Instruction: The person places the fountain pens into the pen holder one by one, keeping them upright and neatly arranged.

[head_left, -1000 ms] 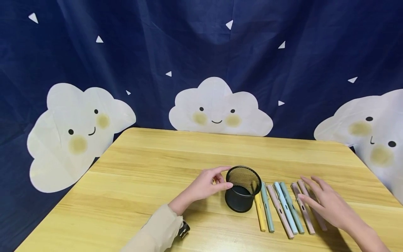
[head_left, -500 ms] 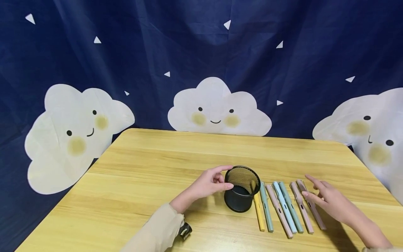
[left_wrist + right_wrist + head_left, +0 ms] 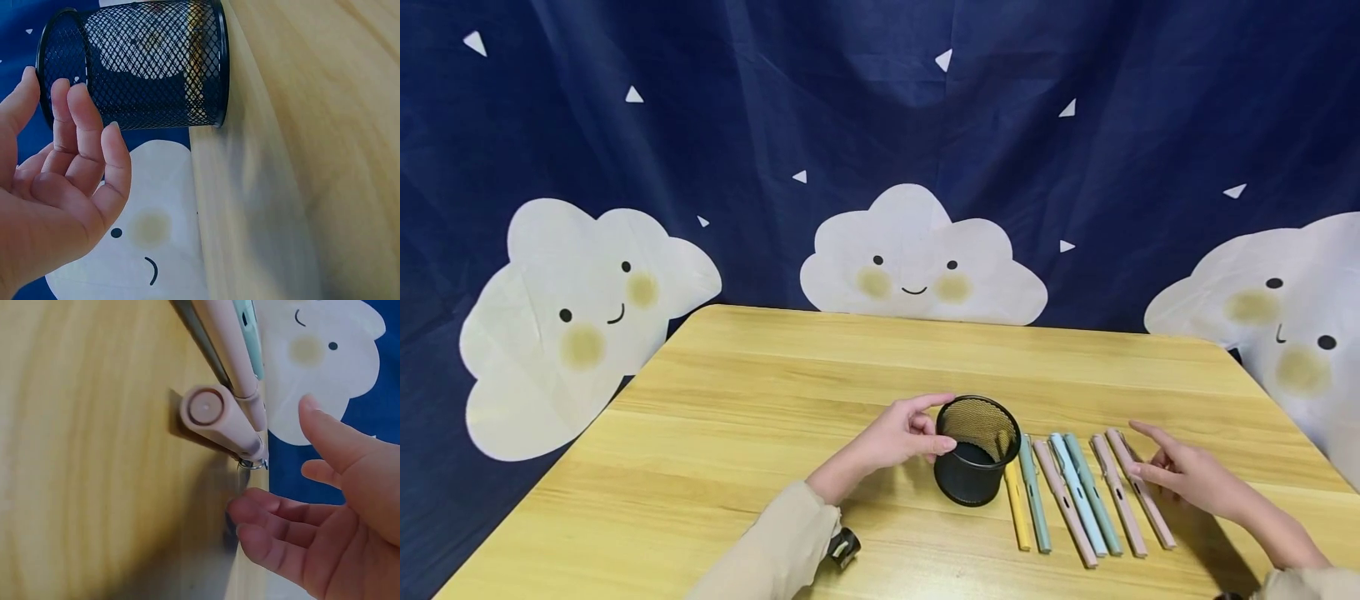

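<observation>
Your left hand point(image 3: 891, 437), thumb and index finger apart, touches the rim of the black mesh cup point(image 3: 967, 485), low centre in the head view; your right hand point(image 3: 1202, 479), thumb and index also apart, is at the rightmost pink pen point(image 3: 1150, 508), lower right. Other pens point(image 3: 1078, 496) lie between; smiling clouds point(image 3: 917, 237) fill mid-frame.

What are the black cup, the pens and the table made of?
Cup: probably metal, painted black; its mesh walls show tiny diamond holes.
Pens: likely plastic, with smooth, evenly coloured barrels, though painted metal could look alike.
Table: wood or imitation wood, smooth with a slight shine; grain streaks show, but might be printed.
</observation>
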Demonstrator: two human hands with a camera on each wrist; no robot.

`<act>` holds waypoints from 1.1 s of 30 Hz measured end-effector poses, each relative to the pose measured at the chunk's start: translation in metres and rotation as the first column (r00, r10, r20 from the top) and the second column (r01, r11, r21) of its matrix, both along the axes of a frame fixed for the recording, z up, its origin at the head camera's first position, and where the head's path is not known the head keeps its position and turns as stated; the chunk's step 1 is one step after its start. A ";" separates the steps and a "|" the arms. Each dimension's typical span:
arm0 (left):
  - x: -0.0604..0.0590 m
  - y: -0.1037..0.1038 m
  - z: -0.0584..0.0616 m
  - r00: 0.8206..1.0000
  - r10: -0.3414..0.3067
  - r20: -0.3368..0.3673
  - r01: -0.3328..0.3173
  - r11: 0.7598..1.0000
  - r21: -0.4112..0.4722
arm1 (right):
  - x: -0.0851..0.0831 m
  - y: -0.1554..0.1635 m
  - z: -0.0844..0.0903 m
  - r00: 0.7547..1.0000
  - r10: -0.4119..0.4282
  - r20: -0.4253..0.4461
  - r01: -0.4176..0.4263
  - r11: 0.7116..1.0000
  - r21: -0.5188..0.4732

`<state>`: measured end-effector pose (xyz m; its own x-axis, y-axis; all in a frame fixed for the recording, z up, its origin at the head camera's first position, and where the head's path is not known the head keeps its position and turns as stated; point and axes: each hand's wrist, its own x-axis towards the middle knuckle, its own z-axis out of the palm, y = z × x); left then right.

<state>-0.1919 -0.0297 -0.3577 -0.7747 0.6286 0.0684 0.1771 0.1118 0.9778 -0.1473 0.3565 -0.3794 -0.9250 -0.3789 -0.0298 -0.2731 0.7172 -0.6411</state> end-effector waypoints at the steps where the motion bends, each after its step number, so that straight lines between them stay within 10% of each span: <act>1: 0.000 0.000 0.000 1.000 -0.001 0.012 0.001 1.000 0.003 | -0.001 0.001 0.000 0.999 0.009 0.039 -0.008 1.000 -0.024; 22: -0.001 0.002 0.006 0.975 -0.062 0.212 0.055 0.998 0.035 | -0.016 0.015 0.001 0.892 0.231 0.389 -0.118 0.949 -0.294; 33: -0.001 0.002 0.006 0.975 -0.069 0.211 0.062 0.997 0.038 | -0.019 0.017 0.001 0.746 0.303 0.594 -0.050 0.914 -0.403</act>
